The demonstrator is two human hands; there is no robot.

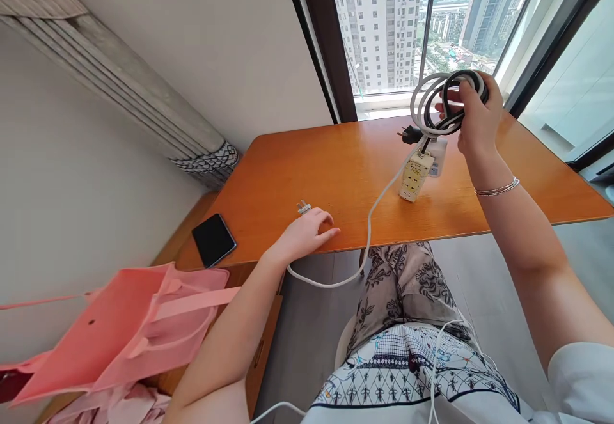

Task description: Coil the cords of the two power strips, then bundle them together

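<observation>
My right hand (480,107), raised over the far right of the table, is closed around coiled black and white cables (434,107). Below the coils hang a cream power strip (415,178), a white block (437,157) and a black plug (411,135). One white cord (369,232) runs down from the bundle, sags past the table's front edge and loops back toward my left hand (309,235). That hand rests low on the tabletop, thumb and fingers apart. Just beyond its knuckles lies a white plug (304,207), partly hidden by the hand.
The orange-brown wooden table (311,162) stands below a window (422,34). A black phone (213,240) lies at its left end. A pink bag (144,328) sits at the lower left, near a tied curtain (144,104). Another white cord (436,360) crosses my lap.
</observation>
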